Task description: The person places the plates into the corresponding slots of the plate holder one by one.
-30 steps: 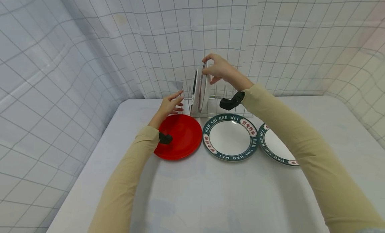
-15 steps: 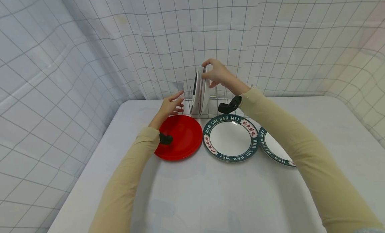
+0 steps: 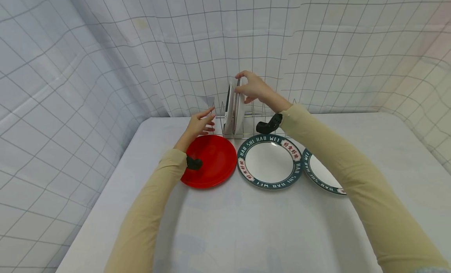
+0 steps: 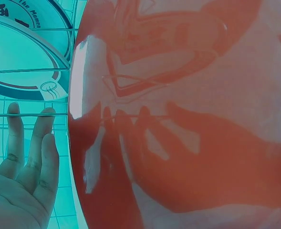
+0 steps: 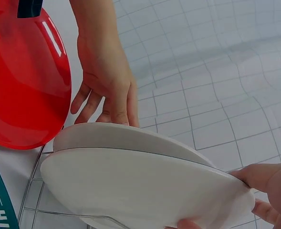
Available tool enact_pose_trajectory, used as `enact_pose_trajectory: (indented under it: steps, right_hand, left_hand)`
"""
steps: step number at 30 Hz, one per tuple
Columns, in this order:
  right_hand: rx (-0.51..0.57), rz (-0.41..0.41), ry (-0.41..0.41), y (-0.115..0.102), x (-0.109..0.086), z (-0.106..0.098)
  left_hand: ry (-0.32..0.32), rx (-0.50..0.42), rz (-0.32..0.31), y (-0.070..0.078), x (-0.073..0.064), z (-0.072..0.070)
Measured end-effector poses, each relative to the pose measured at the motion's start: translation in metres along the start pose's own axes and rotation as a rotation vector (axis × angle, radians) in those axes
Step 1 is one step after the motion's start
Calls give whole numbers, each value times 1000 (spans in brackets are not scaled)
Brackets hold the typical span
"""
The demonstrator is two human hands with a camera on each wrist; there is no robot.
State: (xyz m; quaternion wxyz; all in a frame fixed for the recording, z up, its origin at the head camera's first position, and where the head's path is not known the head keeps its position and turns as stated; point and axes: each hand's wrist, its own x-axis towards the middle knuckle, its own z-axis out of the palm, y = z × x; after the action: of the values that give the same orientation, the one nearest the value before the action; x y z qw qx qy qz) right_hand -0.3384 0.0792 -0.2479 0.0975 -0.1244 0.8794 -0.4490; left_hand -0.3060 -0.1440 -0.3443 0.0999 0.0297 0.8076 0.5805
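My right hand (image 3: 253, 87) pinches the upper rim of a white plate (image 5: 130, 179), which stands on edge in a wire dish rack (image 3: 254, 114). Another upright plate (image 5: 107, 133) stands just to its left in the rack. At the rack's left end, my left hand (image 3: 200, 124) has its fingers extended; in the left wrist view the fingertips (image 4: 47, 112) touch a rack wire. Below that hand, a red plate (image 3: 213, 159) lies flat on the table. The held plate's lower edge is partly hidden behind rack wires.
A white plate with a green lettered rim (image 3: 269, 161) lies in front of the rack. Beside it, a similar plate (image 3: 322, 171) is partly covered by my right sleeve (image 3: 352, 171). A white grid-patterned curtain (image 3: 246, 38) hangs behind and around the white table (image 3: 225, 226).
My right hand has lowered slightly with the plate, which now sits a little deeper in the rack and closer to the plate on its left. The left hand has hardly moved.
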Motion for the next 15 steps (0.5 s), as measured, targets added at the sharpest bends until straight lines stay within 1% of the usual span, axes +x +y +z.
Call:
enact_pose_trajectory:
  steps: [4, 8, 11, 15]
  right_hand:
    - [-3, -8, -30, 5, 1, -2]
    - [31, -14, -50, 10, -1, -3]
    - [51, -45, -39, 14, -4, -2]
    - [9, -105, -26, 20, -8, 2]
  left_hand:
    - [2, 3, 3, -1, 2, 0]
    - [9, 16, -1, -2, 3, -1]
    - [6, 16, 1, -2, 4, -2]
    - [3, 8, 8, -3, 3, -2]
